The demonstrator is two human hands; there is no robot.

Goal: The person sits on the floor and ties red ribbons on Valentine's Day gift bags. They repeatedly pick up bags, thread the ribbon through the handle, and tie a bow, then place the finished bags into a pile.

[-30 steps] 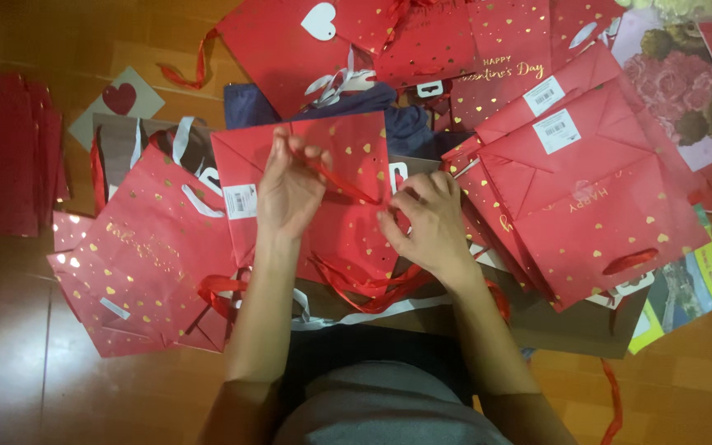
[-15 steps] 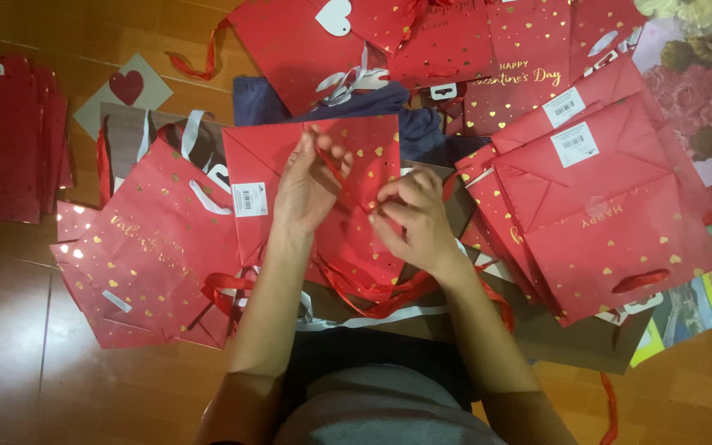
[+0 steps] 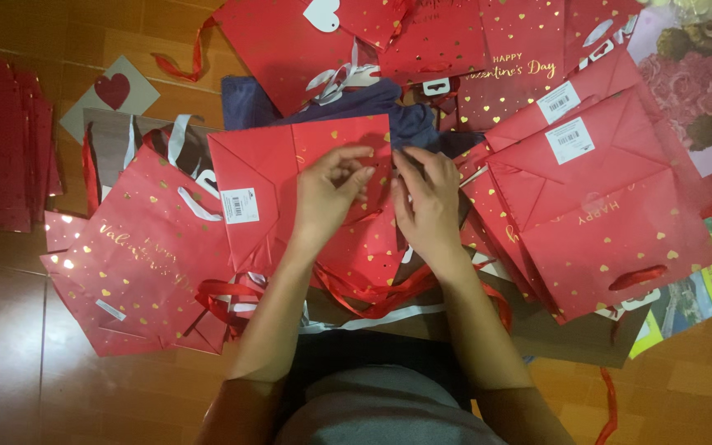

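red gift bag (image 3: 278,177) is matt paper with shiny gold foil hearts. ribbons (image 3: 372,292) satin, glossy. floor (image 3: 10,330) polished wood.

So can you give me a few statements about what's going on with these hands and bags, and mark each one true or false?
1. Both hands, left hand and right hand, rest on a flat red gift bag with gold hearts. True.
2. That bag is blue with silver stars. False: it is red with gold hearts.
3. A white barcode sticker sits on the bag, left of the left hand. True.
4. The bags lie on a glass table. False: they lie on a brown tiled floor.
5. Red ribbon handles trail below the hands. True.
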